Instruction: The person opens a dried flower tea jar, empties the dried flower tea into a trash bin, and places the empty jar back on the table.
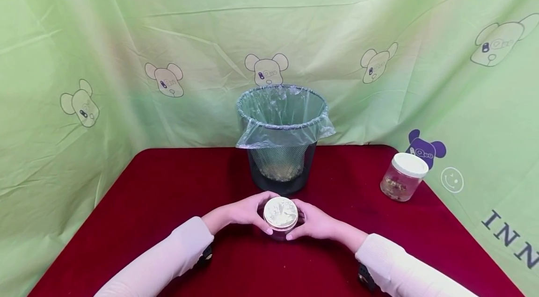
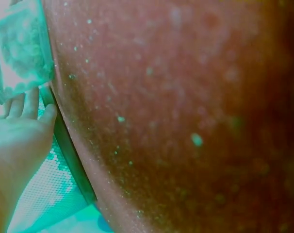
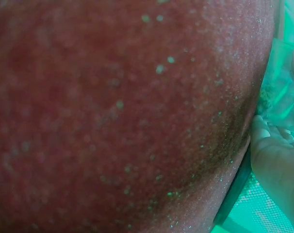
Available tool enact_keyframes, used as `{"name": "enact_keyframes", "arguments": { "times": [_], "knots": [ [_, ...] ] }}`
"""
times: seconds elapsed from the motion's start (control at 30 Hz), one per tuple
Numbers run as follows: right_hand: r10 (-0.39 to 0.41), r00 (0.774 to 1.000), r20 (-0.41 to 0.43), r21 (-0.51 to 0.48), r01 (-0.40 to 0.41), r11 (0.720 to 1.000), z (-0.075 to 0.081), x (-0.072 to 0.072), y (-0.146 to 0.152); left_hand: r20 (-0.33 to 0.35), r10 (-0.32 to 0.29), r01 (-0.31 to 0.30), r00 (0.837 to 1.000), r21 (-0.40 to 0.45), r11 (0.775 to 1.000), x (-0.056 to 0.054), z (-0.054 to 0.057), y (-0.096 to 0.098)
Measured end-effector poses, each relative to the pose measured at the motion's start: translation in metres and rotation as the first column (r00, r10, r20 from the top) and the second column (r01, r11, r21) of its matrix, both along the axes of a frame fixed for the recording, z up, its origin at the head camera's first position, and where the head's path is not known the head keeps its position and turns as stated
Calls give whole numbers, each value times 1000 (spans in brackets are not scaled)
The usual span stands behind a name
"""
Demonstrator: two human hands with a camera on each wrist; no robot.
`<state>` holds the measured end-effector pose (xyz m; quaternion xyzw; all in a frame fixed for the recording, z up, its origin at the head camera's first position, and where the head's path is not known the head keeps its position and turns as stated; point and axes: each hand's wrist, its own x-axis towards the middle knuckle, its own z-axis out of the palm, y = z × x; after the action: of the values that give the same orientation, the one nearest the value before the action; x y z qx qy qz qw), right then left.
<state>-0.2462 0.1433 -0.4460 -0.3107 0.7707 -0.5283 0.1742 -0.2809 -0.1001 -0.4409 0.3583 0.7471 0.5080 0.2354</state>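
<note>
A small clear jar [image 1: 281,213] with a pale, wrinkled top like a foil seal stands upright on the red cloth near the middle. My left hand [image 1: 249,211] grips its left side, thumb towards the front. From the right, my right hand [image 1: 316,223] holds the same jar, its thumb also at the front. In the left wrist view the jar [image 2: 24,51] shows lumpy contents through its wall, beside the left hand [image 2: 23,138]. Only part of the jar [image 3: 278,80] enters the right wrist view, next to the right hand [image 3: 278,153].
Just behind the hands stands a black mesh bin [image 1: 278,161] lined with a clear plastic bag [image 1: 269,135]. Another clear jar [image 1: 402,180] with a white lid and some contents stands at the right edge of the red-covered table [image 1: 177,184]. Green printed curtains [image 1: 202,16] surround the table.
</note>
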Motion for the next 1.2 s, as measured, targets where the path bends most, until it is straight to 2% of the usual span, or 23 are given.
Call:
{"name": "enact_keyframes", "arguments": {
  "times": [0.17, 0.33, 0.43, 0.6, 0.73, 0.87, 1.0, 1.2],
  "knots": [
    [1, 1000, -6, 5, -1, 1000, 2, 1, 0, -53, 57, -58, 997, -32, 998, 5, 0, 1],
    [8, 1000, -19, -5, -8, 1000, 3, 2, 2, -126, 135, -141, 983, -47, 989, 15, 0, 2],
    [15, 1000, -16, -17, -15, 1000, 2, 1, 2, -181, 194, -208, 964, -60, 976, 20, -2, 3],
    [8, 1000, -8, -9, -9, 1000, 0, 0, 1, -271, 302, -330, 914, -62, 942, 32, -4, 6],
    [11, 1000, -2, -8, -11, 1000, -2, -2, 1, -299, 378, -409, 876, -49, 911, 42, -3, 11],
    [7, 1000, 4, -7, -7, 1000, -2, -2, 1, -330, 421, -460, 845, -47, 887, 47, -4, 15],
    [5, 1000, 9, -7, -5, 1000, -2, -3, 1, -360, 436, -486, 825, -58, 872, 48, -6, 16],
    [15, 1000, 3, -11, -15, 1000, -3, -2, 1, -383, 436, -499, 815, -79, 863, 50, -5, 16]
  ]
}}
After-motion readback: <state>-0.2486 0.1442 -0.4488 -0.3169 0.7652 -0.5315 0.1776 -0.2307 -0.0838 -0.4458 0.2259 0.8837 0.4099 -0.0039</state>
